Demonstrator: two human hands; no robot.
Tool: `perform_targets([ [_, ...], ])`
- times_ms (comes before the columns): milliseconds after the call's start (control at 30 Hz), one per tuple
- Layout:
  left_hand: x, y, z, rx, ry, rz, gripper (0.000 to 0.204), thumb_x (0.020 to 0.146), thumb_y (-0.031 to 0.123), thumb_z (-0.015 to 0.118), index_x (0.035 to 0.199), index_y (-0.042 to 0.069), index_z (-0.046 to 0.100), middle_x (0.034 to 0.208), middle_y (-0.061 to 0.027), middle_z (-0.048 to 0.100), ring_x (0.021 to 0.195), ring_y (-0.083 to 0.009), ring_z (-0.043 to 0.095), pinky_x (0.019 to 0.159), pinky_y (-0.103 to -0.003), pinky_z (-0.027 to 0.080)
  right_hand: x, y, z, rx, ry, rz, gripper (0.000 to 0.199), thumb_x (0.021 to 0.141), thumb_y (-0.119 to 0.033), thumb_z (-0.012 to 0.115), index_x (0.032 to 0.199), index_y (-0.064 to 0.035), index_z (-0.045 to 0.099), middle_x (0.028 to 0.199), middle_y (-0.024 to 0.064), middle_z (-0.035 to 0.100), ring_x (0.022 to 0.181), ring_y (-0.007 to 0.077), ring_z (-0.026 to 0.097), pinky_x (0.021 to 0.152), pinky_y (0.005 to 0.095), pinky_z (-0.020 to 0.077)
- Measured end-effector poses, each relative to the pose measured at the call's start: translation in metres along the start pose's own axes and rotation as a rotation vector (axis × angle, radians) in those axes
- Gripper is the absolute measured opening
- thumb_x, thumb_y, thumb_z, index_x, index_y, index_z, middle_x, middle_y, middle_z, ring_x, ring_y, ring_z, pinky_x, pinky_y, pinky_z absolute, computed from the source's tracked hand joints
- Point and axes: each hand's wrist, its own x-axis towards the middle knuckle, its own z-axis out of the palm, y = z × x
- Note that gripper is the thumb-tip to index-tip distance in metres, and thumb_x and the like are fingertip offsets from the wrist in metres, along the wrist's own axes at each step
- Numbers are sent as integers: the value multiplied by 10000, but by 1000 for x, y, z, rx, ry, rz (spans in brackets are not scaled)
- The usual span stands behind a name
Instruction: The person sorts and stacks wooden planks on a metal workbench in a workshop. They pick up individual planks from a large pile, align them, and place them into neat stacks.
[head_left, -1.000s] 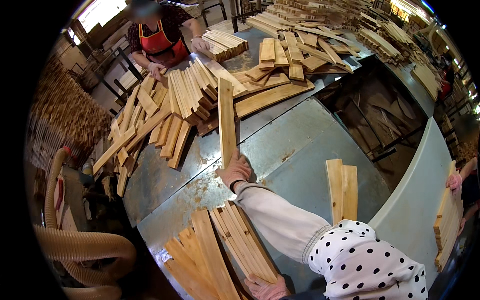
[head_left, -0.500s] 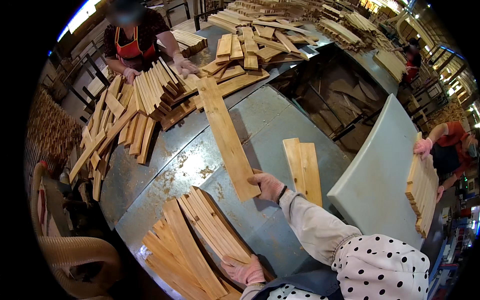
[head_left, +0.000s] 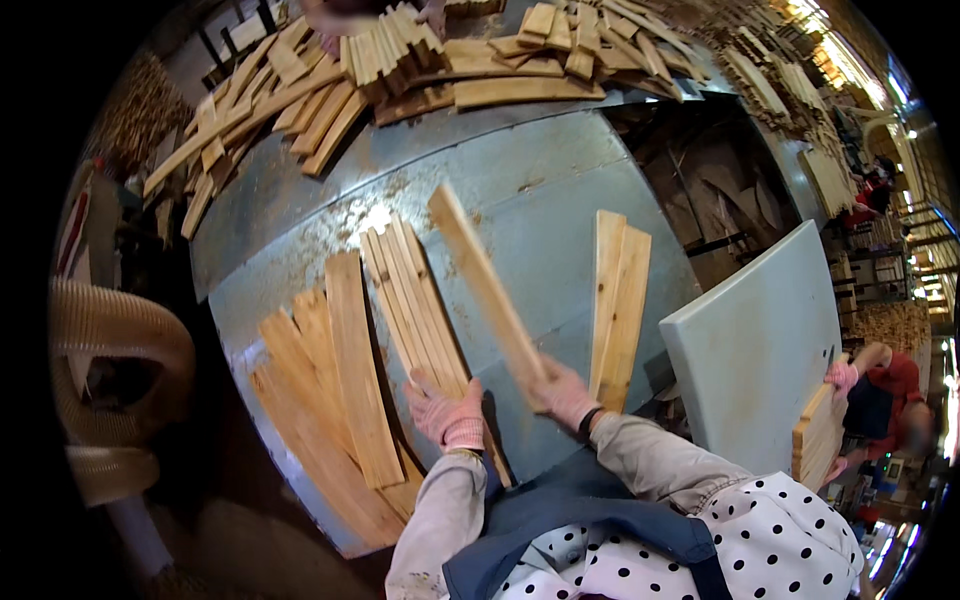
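Our gloved right hand grips 1 long pale wooden slat, raised over the grey metal table. Our left hand rests flat on stacked slats nearby.

A big heap of wooden slats sprawled across the far end of the grey metal table. A ribbed beige hose curled at the left. A pale grey panel stood to the right, and beyond it a person in red carried a stack of boards; further timber piles lay behind
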Motion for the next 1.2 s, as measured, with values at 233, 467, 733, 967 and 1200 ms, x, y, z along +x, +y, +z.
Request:
perform_targets([
  [233,0,11,-28,37,-97,46,1278,719,572,874,1688,90,196,1704,-284,218,1570,-440,254,1269,-506,281,2,-1,40,-190,-469,108,588,997,-405,683,1497,-107,602,1404,134,699,1304,210,638,1108,309,465],
  [467,-1,23,-10,60,47,110,1265,642,507,903,1633,-5,307,1629,-369,296,1490,-514,359,1230,-528,340,247,-154,-12,-276,109,-351,693,1016,-473,572,1580,-83,476,1560,188,548,1447,336,510,1201,401,386],
  [733,34,93,-47,179,-96,-42,1090,814,489,775,1663,30,267,1678,-314,285,1534,-454,333,1270,-487,292,530,-378,-15,-1034,369,-924,611,993,-493,592,1469,-112,557,1447,165,588,1321,362,551,1122,477,403],
  [967,82,112,-41,112,-51,-32,1066,799,384,789,1645,-8,273,1665,-319,297,1524,-466,335,1269,-496,282,608,-399,6,-1183,403,-834,514,1020,-541,492,1298,-173,720,1293,138,680,1232,331,597,1126,512,370],
  [1200,142,89,-71,-158,86,-26,1045,784,280,802,1627,-47,279,1651,-324,310,1514,-479,336,1269,-505,272,496,-307,-31,-1167,382,-757,576,1011,-563,543,987,-42,788,1048,167,753,1105,352,661,1089,469,443],
])
